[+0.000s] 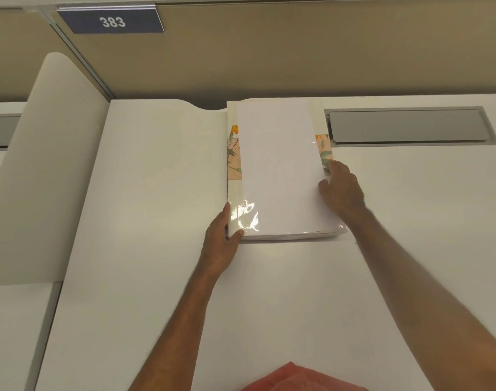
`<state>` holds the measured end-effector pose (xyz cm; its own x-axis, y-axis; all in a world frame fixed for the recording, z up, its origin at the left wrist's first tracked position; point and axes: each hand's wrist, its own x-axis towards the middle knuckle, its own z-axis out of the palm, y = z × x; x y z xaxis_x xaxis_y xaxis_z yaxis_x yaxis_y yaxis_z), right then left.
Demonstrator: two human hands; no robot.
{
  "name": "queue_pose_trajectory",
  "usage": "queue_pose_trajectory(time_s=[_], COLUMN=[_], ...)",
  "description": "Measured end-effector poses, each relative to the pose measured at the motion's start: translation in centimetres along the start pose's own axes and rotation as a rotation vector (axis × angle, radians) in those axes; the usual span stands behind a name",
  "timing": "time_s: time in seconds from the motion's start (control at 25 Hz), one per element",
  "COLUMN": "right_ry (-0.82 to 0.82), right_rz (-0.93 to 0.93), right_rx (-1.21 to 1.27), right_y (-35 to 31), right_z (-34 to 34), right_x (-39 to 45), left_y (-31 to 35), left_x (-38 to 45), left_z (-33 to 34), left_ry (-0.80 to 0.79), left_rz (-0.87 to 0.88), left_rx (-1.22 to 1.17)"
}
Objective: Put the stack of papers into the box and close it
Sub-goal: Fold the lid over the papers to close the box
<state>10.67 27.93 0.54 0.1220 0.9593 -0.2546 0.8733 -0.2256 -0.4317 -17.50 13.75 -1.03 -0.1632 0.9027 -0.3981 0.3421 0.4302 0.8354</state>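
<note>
Head view: one paper stack (277, 170), one box (232, 156), two hands

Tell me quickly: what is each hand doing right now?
Left hand: gripping the floral box's near left corner.
Right hand: open, fingers resting at the right edge of the stack of papers.

Both bare forearms are reaching forward and slightly inward. The left hand (221, 238) is lying palm-inward, thumb curling over the top while the fingers stay hidden. The right hand (341, 187) is resting palm-down, fingers bent, wrist angling left.
</note>
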Motion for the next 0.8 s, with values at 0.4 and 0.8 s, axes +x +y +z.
queue_pose_trajectory(time_s=[0.4, 0.8], right_ry=[0.089, 0.26], right_rz=[-0.099, -0.285], right_rx=[0.19, -0.056], right_y=[2.8, 4.4], right_z=[1.6, 2.0], right_x=[-0.3, -6.7], left_y=[0.0, 2.0], left_x=[0.1, -1.1], left_z=[0.0, 0.6], left_ry=[0.096, 0.209], left_rz=[0.111, 0.357], left_rx=[0.235, 0.658])
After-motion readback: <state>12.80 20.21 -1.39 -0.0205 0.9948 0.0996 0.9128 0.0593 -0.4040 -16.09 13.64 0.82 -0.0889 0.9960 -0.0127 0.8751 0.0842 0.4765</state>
